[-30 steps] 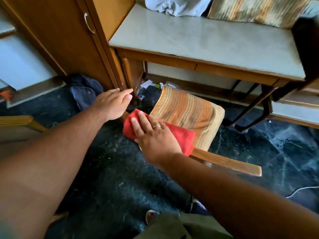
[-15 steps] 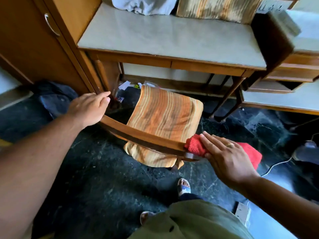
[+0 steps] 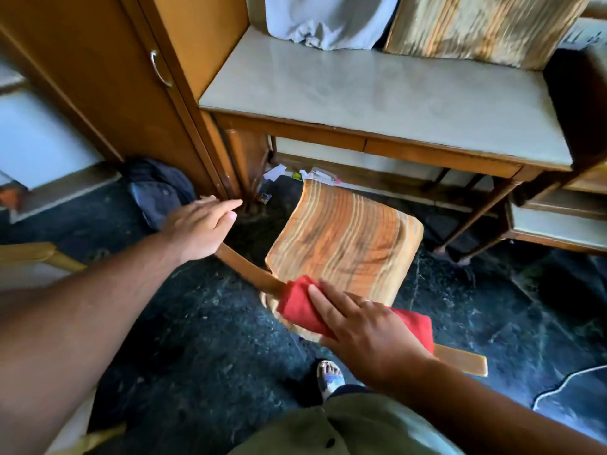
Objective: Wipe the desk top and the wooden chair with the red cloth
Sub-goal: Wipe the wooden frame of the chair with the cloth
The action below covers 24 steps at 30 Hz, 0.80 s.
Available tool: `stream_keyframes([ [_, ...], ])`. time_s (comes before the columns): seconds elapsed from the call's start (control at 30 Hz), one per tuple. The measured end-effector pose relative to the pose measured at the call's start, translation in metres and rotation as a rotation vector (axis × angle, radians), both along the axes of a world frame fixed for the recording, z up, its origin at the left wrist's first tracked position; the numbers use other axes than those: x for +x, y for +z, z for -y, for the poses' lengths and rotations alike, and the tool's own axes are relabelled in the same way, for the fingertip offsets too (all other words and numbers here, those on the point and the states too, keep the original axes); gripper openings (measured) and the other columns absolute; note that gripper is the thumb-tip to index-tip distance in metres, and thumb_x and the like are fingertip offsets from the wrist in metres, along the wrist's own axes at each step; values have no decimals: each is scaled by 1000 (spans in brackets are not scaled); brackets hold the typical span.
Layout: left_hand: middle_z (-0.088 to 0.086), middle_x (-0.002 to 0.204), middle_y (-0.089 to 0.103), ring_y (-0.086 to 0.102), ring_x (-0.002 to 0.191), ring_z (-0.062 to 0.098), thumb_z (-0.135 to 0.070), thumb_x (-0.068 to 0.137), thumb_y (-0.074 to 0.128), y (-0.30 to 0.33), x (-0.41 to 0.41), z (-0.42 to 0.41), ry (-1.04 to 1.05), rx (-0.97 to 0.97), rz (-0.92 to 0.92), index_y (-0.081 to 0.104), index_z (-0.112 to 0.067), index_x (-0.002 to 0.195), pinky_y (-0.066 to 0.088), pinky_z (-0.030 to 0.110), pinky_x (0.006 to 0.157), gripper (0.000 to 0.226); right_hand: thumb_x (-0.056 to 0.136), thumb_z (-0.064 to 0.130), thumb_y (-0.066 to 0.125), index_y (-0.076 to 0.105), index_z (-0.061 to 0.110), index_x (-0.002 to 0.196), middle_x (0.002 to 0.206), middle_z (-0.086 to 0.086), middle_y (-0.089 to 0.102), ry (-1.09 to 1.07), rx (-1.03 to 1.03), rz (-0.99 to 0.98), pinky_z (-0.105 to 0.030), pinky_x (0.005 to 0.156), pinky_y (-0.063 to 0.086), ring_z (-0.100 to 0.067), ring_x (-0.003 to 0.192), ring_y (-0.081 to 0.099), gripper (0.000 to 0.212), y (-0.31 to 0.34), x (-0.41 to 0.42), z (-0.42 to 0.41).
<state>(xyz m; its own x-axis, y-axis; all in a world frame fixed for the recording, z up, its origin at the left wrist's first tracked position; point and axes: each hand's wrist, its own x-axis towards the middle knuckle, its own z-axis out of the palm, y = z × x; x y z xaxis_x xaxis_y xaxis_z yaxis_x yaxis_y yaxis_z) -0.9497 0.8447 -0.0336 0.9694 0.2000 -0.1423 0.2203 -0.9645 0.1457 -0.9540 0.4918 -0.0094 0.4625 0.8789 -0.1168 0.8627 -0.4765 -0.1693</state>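
The wooden chair's top rail (image 3: 249, 272) runs from lower right to upper left in front of me, with a striped orange cushion (image 3: 345, 241) on the seat behind it. My right hand (image 3: 364, 333) presses the red cloth (image 3: 297, 305) flat onto the middle of the rail. My left hand (image 3: 200, 229) grips the rail's left end. The pale desk top (image 3: 377, 96) lies beyond the chair, near the top of the view.
A wooden cupboard (image 3: 108, 80) stands left of the desk. A white cloth (image 3: 325, 21) and a striped cushion (image 3: 476, 24) sit at the desk's back. A dark bag (image 3: 157, 192) lies on the dark floor. My sandalled foot (image 3: 330, 377) is below the chair. A white cable (image 3: 565, 382) lies right.
My right hand has slid the red cloth along the rail from its right end back toward the middle. My left hand stays on the rail's left end.
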Motion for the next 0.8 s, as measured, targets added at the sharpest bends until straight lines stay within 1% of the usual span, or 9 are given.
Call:
stream_keyframes([
  [0.07, 4, 150, 47, 36, 142, 28, -47, 95, 18, 0, 4, 1, 14, -2, -17, 40, -28, 148, 31, 44, 115, 61, 77, 55, 70, 50, 18, 142, 143, -6, 55, -43, -18, -41, -25, 77, 57, -17, 105, 70, 78, 11, 8, 54],
  [0.13, 6, 159, 33, 21, 149, 28, -48, 99, 21, 1, 4, 9, 67, 64, -22, 31, -24, 152, 19, 48, 119, 60, 75, 54, 71, 57, 17, 137, 141, -3, 56, -32, -12, -106, -21, 73, 57, -13, 107, 70, 74, 14, 18, 87],
  [0.23, 14, 161, 24, 18, 149, 35, -46, 100, 28, 0, -28, 35, 156, 103, 109, 29, -9, 153, 18, 59, 116, 65, 96, 55, 46, 37, 36, 147, 148, 16, 45, -2, 30, -398, -11, 94, 47, 7, 119, 56, 55, 17, 41, 87],
  [0.33, 11, 162, 21, 16, 150, 30, -36, 97, 31, -14, -89, 81, 165, -57, 206, 27, -8, 153, 19, 54, 118, 62, 92, 55, 36, 22, 71, 133, 130, 39, 49, -5, 82, -716, -25, 105, 44, 20, 114, 49, 45, 6, 61, 54],
  [0.43, 7, 164, 10, 3, 152, 23, -24, 88, 35, -27, -118, 107, 209, -115, 190, 15, -11, 155, 4, 43, 122, 71, 104, 31, 40, 35, 39, 147, 140, 19, 54, -1, 189, -1059, -33, 111, 38, -1, 129, 49, 44, -10, 64, -7],
  [0.57, -3, 161, -15, -24, 148, 17, -22, 77, 34, -33, -122, 116, 278, -156, 68, 1, -14, 156, -9, 44, 120, 86, 104, 31, 37, 40, 29, 146, 90, 25, 68, -30, 191, -1177, -13, 71, 48, 8, 80, 60, 43, -23, 66, -103],
  [0.63, -7, 156, -28, -34, 143, 12, -21, 76, 32, -35, -121, 119, 310, -175, 33, -10, -18, 154, -14, 41, 119, 89, 105, 28, 37, 37, 24, 149, 119, 15, 67, -37, 233, -1134, -13, 87, 40, 6, 97, 55, 45, -27, 68, -153],
  [0.7, -8, 153, -33, -38, 140, 9, -19, 76, 34, -33, -119, 120, 347, -181, 24, -15, -19, 153, -17, 38, 118, 91, 106, 28, 37, 32, 21, 152, 147, -7, 50, -37, 268, -1089, -27, 108, 33, -9, 123, 48, 47, -26, 71, -203],
  [0.8, -7, 153, -32, -41, 137, 8, -17, 81, 38, -27, -115, 116, 334, -196, 27, -12, -16, 155, -20, 33, 117, 89, 106, 30, 35, 21, 22, 155, 155, -7, 39, -19, 247, -988, -28, 111, 30, -24, 137, 42, 52, -22, 72, -250],
])
